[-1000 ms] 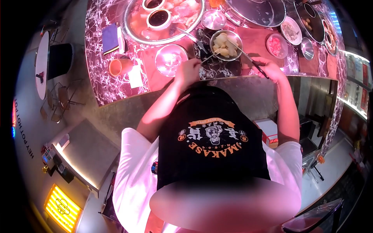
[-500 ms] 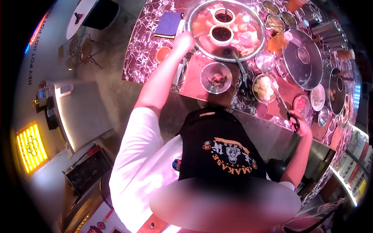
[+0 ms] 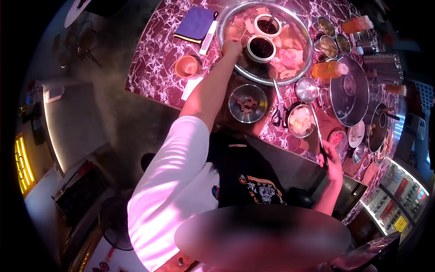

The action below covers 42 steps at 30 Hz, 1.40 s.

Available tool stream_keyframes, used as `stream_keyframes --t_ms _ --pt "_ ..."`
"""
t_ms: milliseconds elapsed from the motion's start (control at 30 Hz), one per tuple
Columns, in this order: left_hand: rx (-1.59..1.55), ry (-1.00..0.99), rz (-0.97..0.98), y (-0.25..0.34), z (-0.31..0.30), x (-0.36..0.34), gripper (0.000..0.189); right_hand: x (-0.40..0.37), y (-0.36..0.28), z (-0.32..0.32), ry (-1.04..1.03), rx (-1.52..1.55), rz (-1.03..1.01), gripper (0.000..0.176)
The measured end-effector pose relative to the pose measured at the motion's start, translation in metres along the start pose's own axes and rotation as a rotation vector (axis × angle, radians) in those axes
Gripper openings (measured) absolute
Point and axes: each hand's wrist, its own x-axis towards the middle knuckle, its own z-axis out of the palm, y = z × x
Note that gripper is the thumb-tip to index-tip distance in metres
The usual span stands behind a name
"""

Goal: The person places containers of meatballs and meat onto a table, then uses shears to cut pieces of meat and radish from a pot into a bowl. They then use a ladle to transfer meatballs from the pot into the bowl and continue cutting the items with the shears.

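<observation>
My left hand [image 3: 232, 47] is closed in a pinch at the left rim of a large round metal tray [image 3: 221, 28]. Something thin shows near its fingertips, but I cannot tell what it is. Raw pale meat [image 3: 290, 59] lies in the tray around two white-rimmed bowls of dark sauce [image 3: 261, 48]. My right hand [image 3: 331, 159] grips black-handled scissors [image 3: 320, 131], blades pointing up toward a bowl of pale chunks [image 3: 301, 121]. Between my arms, a metal bowl [image 3: 235, 115] contains dark meat pieces [image 3: 247, 105]. Another pair of scissors [image 3: 279, 106] lies beside it.
A blue-purple cloth [image 3: 195, 23] and an orange cup [image 3: 186, 67] are on the marbled table [image 3: 149, 59] at left. A large pot [image 3: 348, 106], an orange bottle [image 3: 329, 70], and small bowls [image 3: 306, 89] crowd the right side.
The view has shifted. My left hand has reached slightly further in over the tray's rim. My right hand has swung the scissors more upright, their tips now beyond the bowl of pale chunks.
</observation>
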Motion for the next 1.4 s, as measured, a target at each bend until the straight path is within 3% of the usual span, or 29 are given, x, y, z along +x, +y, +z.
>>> stream_keyframes --t_ms 67,133,200,267,400,533,700,767,1100,1200,1300,1400 --pt "-0.264 -0.055 -0.162 0.020 -0.011 -0.018 0.009 0.031 -0.019 0.019 -0.001 -0.153 -0.071 0.054" --pt "-0.316 -0.067 -0.149 0.041 -0.027 -0.036 0.010 0.074 -0.023 0.042 0.033 -0.388 -0.375 0.055" --pt "-0.367 -0.093 -0.119 0.050 -0.036 -0.045 0.013 0.107 -0.036 0.059 0.123 -0.739 -0.511 0.058" --pt "-0.511 -0.134 -0.085 0.045 -0.041 -0.048 0.017 0.120 -0.071 0.098 0.265 -1.080 -0.403 0.060" --pt "-0.622 -0.185 -0.025 0.061 -0.074 -0.082 0.017 0.156 -0.105 0.143 0.333 -1.275 -0.581 0.065" --pt "-0.354 -0.117 0.079 0.056 -0.097 -0.112 0.017 0.176 -0.133 0.195 0.319 -1.430 -0.504 0.072" --pt "-0.298 -0.035 0.121 0.013 -0.088 -0.112 0.021 0.212 -0.147 0.242 0.203 -1.504 -0.458 0.073" --pt "-0.302 -0.035 0.081 0.005 -0.083 -0.104 0.021 0.223 -0.146 0.255 0.170 -1.543 -0.492 0.064" --pt "-0.372 -0.039 -0.093 -0.002 -0.084 -0.107 0.019 0.262 -0.124 0.250 0.104 -1.678 -0.579 0.054" --pt "-0.590 -0.095 -0.191 -0.001 -0.086 -0.106 0.018 0.254 -0.116 0.234 0.080 -1.700 -0.537 0.053" --pt "-0.747 -0.268 -0.247 0.008 -0.101 -0.112 0.017 0.210 -0.104 0.214 0.166 -1.515 -0.552 0.061" --pt "-0.715 -0.361 -0.188 0.018 -0.117 -0.124 0.017 0.162 -0.091 0.185 0.232 -1.401 -0.488 0.072"
